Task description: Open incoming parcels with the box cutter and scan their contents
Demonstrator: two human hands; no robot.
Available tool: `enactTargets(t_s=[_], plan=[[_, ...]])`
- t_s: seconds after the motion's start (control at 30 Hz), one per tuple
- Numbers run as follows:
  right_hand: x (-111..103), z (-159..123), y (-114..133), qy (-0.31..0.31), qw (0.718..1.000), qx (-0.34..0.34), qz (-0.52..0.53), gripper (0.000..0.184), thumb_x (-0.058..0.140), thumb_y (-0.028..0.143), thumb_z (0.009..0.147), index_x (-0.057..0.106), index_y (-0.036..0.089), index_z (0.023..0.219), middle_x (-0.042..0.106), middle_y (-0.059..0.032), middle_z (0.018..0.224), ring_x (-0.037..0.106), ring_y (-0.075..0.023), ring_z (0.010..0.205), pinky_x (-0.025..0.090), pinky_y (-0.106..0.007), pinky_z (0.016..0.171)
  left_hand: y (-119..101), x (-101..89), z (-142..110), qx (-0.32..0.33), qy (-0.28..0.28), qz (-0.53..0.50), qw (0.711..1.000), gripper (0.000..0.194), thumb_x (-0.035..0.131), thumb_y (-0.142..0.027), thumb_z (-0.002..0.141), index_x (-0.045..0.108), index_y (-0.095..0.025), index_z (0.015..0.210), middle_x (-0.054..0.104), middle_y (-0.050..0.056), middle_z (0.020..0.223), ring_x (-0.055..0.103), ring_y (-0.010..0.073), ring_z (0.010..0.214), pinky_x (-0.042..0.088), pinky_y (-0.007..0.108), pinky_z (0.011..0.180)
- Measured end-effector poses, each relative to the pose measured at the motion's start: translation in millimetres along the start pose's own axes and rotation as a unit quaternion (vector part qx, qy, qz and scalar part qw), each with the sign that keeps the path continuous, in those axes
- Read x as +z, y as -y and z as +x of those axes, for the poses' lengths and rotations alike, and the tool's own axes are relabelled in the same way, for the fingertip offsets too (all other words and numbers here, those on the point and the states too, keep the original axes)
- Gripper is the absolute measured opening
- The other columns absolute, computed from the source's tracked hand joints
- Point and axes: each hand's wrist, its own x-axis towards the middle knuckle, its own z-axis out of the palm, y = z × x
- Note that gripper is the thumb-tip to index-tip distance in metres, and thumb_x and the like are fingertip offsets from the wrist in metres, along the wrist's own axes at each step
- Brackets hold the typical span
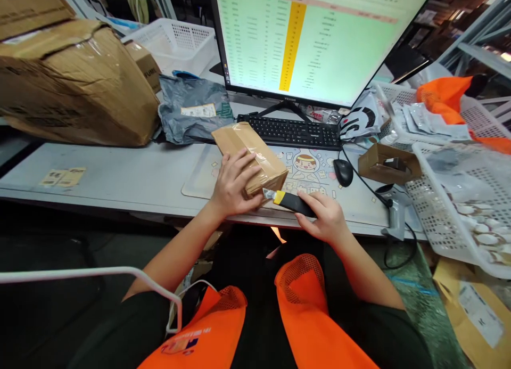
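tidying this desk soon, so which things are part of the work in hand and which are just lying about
In hand:
small box, under the left hand
knife, in the right hand

Seemingly just lying about:
keyboard
mouse
scanner
grey bag
big carton

Head-worn view, forward and downward

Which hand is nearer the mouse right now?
Right. The right hand, holding the cutter, is just on the near side of the mouse; the left hand, on the box, is well off to its left.
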Motion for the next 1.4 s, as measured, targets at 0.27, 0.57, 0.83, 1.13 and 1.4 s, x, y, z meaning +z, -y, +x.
enactTargets(t_s=[0.27, 0.57, 0.83, 1.13, 1.4], plan=[[21, -2, -11, -0.033, 0.999, -0.016, -0.017, 0.038, 0.061, 0.041, 0.099, 0.071, 0.017, 0.128, 0.076, -0.0133, 0.101, 0.073, -0.0251, 0.088, 0.063, -0.037, 0.075, 10, 13.2, -5, -0.012, -0.019, 0.071, 0.997, 0.063, 0.048, -0.057, 0.095, 0.060, -0.022, 0.146, 0.067, 0.015, 0.142, 0.055, 0.0374, 0.143, 0.034, 0.063, 0.124], [22, 2, -43, -0.038, 0.998, -0.015, -0.043, 0.043, 0.061, 0.047, 0.099, 0.072, 0.019, 0.131, 0.075, -0.0133, 0.104, 0.072, -0.0259, 0.092, 0.061, -0.039, 0.080, 1, 12.8, -6, -0.010, -0.020, 0.101, 0.995, 0.058, 0.041, -0.054, 0.098, 0.068, -0.021, 0.137, 0.070, 0.014, 0.138, 0.059, 0.0337, 0.139, 0.039, 0.058, 0.122], [-4, -37, -69, -0.086, 0.986, 0.142, -0.032, 0.047, 0.053, 0.048, 0.103, 0.069, 0.015, 0.132, 0.077, -0.0170, 0.113, 0.074, -0.0307, 0.101, 0.061, -0.044, 0.089, 43, -26.5, 19, -0.060, 0.050, -0.016, 0.997, 0.078, 0.040, -0.081, 0.096, 0.067, -0.023, 0.141, 0.063, 0.016, 0.148, 0.053, 0.0361, 0.144, 0.038, 0.057, 0.123], [-49, 0, 22, -0.019, 0.994, 0.109, -0.015, 0.040, 0.054, 0.046, 0.106, 0.070, 0.022, 0.134, 0.078, -0.0109, 0.111, 0.076, -0.0267, 0.093, 0.061, -0.038, 0.081, 15, -28.9, 9, -0.149, 0.055, 0.101, 0.982, 0.065, 0.075, -0.063, 0.087, 0.068, -0.026, 0.140, 0.060, 0.016, 0.141, 0.064, 0.0357, 0.123, 0.054, 0.049, 0.105], [-58, 27, 39, 0.064, 0.984, 0.101, -0.133, 0.041, 0.054, 0.046, 0.106, 0.074, 0.022, 0.133, 0.079, -0.0103, 0.100, 0.073, -0.0253, 0.081, 0.054, -0.034, 0.068, -40, -6.0, -3, -0.079, 0.013, 0.154, 0.985, 0.045, 0.077, -0.055, 0.091, 0.079, -0.023, 0.123, 0.066, 0.014, 0.109, 0.070, 0.0287, 0.091, 0.058, 0.038, 0.075]])
